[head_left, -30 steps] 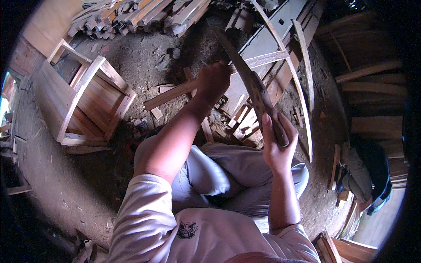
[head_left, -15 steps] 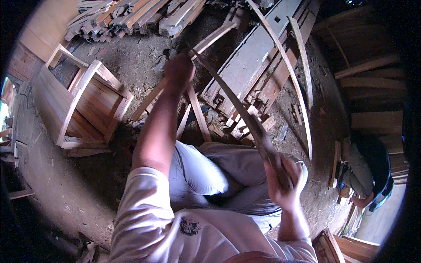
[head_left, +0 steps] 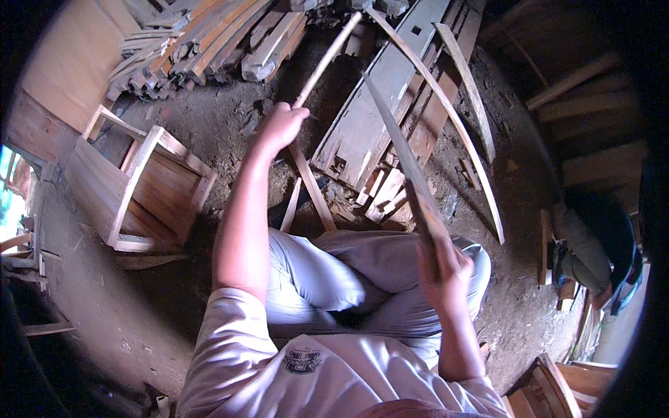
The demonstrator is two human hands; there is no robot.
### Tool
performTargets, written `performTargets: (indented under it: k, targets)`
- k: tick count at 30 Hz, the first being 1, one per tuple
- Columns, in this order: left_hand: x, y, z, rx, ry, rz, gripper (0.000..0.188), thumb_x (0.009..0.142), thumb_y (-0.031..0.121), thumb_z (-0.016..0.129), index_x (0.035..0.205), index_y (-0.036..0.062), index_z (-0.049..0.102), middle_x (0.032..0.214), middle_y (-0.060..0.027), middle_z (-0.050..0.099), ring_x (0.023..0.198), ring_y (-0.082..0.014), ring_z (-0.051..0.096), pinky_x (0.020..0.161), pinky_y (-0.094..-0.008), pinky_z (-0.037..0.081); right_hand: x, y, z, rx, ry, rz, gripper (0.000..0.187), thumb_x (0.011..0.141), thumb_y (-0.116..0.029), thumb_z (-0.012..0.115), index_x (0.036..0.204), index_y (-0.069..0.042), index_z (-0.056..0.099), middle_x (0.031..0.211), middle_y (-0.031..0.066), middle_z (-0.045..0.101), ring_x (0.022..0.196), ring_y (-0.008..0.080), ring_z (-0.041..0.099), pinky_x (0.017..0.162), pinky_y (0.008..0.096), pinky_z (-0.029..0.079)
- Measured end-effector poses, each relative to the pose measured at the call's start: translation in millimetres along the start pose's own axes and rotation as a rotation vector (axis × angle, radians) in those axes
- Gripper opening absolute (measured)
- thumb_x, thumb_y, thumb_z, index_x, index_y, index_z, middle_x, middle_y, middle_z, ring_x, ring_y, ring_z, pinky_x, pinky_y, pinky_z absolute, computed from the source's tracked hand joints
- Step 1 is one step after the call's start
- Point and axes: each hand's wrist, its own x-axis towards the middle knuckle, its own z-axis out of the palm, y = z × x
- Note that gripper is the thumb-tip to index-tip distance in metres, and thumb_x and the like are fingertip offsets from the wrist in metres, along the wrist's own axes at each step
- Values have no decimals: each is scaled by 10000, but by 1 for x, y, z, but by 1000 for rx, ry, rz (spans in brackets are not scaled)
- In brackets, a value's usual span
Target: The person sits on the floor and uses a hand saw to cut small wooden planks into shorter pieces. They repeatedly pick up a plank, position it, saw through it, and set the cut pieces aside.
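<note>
Pale wooden strip rises from the person's left hand, which is closed in a fist around it, its far end angled up toward the stacked lumber. From where I stand, the right hand, near the right knee of the grey trousers, is wrapped around the near end of a long, tapering machete-like tool; its tip slants up and leftward, apart from the strip. Beyond the knees lies a greyish flat board, with small offcuts at its near end and a curved slat alongside. Leftward, an open wooden frame stands on the dirt floor.
</note>
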Motion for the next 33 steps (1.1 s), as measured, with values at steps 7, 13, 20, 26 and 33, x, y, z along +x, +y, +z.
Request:
performTargets:
  k: [7,13,20,26,33]
  targets:
    - [-29,28,17,-185,-237,101,432,931,365,656,649,47,576,602,-18,554,546,-141,516,530,-365,398,3,34,119,-306,-256,-10,213,910,-90,547,1099,9,557,969,213,647,916,383,657,823,472,533]
    - [-76,78,33,302,-141,298,403,952,340,603,933,-46,721,866,-283,710,839,-465,710,771,-541,564,-13,17,109,-461,-393,-207,351,872,-166,633,1165,25,618,1102,185,620,1078,365,598,943,463,493]
    - [-103,78,77,594,-3,723,142,887,207,643,837,78,675,712,-148,715,688,-324,746,619,-464,594,138,-3,11,-498,-26,-290,349,752,-236,768,1023,-31,687,1154,160,651,1164,343,573,1040,433,456]
    - [-107,75,92,655,111,1003,71,837,103,623,810,54,667,728,-164,713,707,-313,748,603,-434,593,150,46,24,-425,-559,51,216,704,-262,739,864,-118,713,805,141,717,784,362,720,717,482,583]
    - [-104,66,103,527,-75,887,74,818,106,667,824,32,653,770,-204,718,744,-363,745,643,-471,593,135,54,41,-328,-465,177,184,687,-237,705,813,-104,729,714,166,690,714,382,705,676,485,564]
